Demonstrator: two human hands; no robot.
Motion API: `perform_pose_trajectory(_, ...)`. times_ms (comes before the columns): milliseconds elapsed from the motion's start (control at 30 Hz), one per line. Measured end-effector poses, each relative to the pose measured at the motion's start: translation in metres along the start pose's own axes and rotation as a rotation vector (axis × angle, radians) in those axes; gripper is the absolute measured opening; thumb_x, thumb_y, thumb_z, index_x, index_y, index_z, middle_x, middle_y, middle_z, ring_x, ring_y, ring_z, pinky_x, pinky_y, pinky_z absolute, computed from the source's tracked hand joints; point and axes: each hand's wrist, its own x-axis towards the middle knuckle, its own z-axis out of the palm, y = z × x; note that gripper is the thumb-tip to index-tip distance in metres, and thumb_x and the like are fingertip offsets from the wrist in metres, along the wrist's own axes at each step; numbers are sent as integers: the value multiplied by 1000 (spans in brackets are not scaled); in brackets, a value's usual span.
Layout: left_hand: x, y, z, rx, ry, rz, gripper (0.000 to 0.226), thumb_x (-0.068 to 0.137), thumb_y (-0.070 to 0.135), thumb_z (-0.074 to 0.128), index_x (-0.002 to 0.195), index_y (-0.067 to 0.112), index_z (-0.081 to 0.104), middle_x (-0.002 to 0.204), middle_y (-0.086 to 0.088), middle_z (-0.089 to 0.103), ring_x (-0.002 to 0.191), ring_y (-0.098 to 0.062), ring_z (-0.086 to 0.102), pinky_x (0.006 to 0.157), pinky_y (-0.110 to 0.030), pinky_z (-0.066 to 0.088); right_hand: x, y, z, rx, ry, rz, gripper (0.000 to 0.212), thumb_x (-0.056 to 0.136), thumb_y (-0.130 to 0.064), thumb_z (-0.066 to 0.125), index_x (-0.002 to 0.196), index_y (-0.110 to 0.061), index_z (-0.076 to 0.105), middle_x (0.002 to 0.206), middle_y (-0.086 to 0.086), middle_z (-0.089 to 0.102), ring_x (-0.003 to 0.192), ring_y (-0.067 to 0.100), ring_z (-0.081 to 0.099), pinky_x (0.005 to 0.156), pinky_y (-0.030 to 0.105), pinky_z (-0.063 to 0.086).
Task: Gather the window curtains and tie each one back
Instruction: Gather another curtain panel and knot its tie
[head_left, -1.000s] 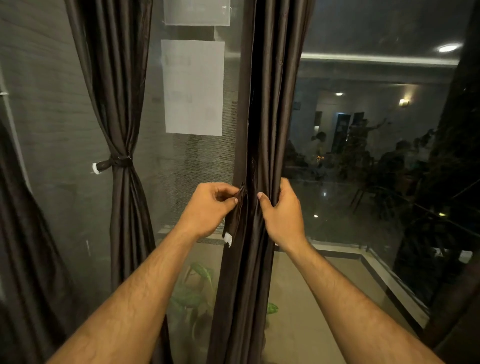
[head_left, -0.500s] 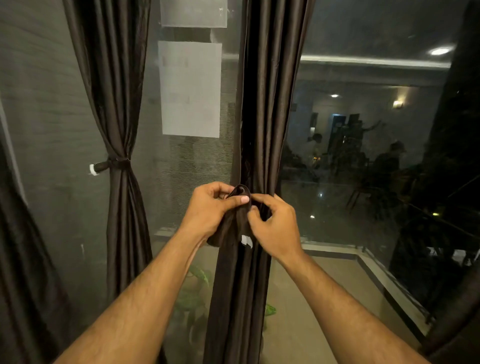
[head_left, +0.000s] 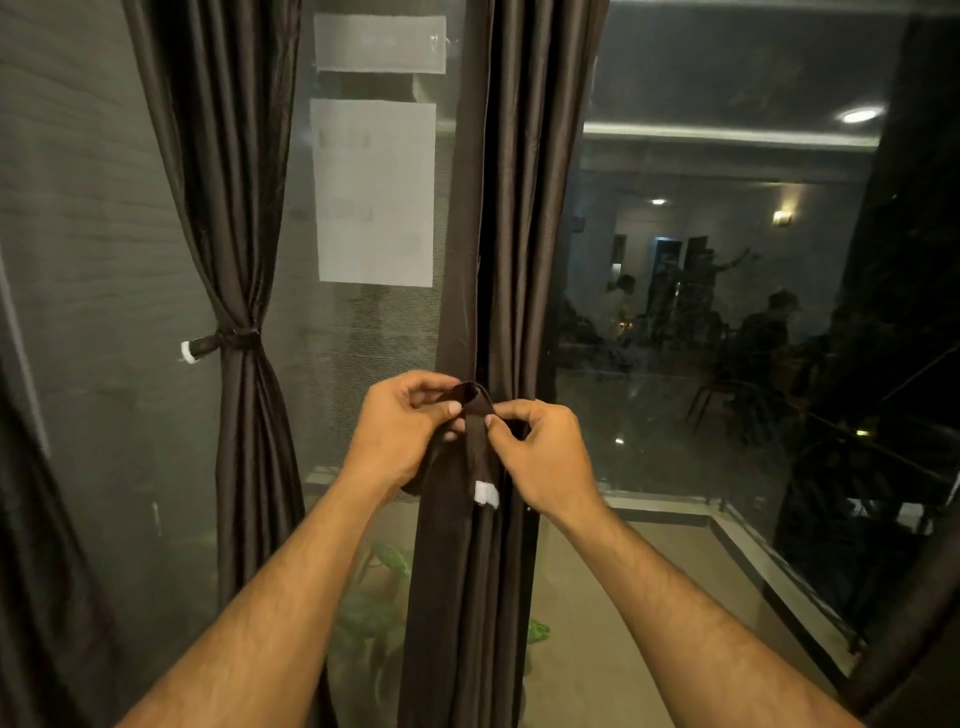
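Left hand (head_left: 402, 426) and right hand (head_left: 540, 449), fingers curled, pinching dark tie-back strap (head_left: 475, 441) looped around gathered brown curtain (head_left: 509, 234); white-tipped strap end hanging between wrists.

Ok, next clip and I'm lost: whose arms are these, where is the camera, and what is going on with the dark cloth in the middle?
The camera sits on a person's head and looks forward and down, so the two bare arms are that person's own. They stand at a glass window at night; the glass reflects a lit room. The left hand and right hand both pinch a narrow dark brown fabric tie-back strap, looped over at the top, with a white patch at its hanging end. It lies against the gathered dark brown satin curtain in the middle, not yet tied. To the left, a second dark brown curtain is already cinched by its own strap. Two white paper sheets are stuck on the glass.
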Motion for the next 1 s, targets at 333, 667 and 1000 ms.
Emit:
perform_pose_trajectory(333,-25,-12,13,846,390,227,20,88,19,69,105,19,78,98,5,56,102,-23,55,90,-31,40,-1,-4,7,-27,92,72,11,94,-18,69,91,-19,79,73,-3,75,66,17,72,67,40,60)
perform_pose_trajectory(667,-17,-16,36,-129,53,21,39,83,50,71,104,17,76,98,-4,78,99,-19,74,95,-47,57,2,-5,8,-286,-9,-82,19,97,-24,62,106,-23,78,97,-7,72,87,5,66,78,9,47)
perform_pose_trajectory(1000,11,-4,41,255,102,51,19,87,21,77,105,19,71,88,6,77,86,-12,74,77,-29,59,-10,2,-8,335,-335,-17,23,68,-17,61,64,3,72,74,9,72,88,9,71,84,26,52)
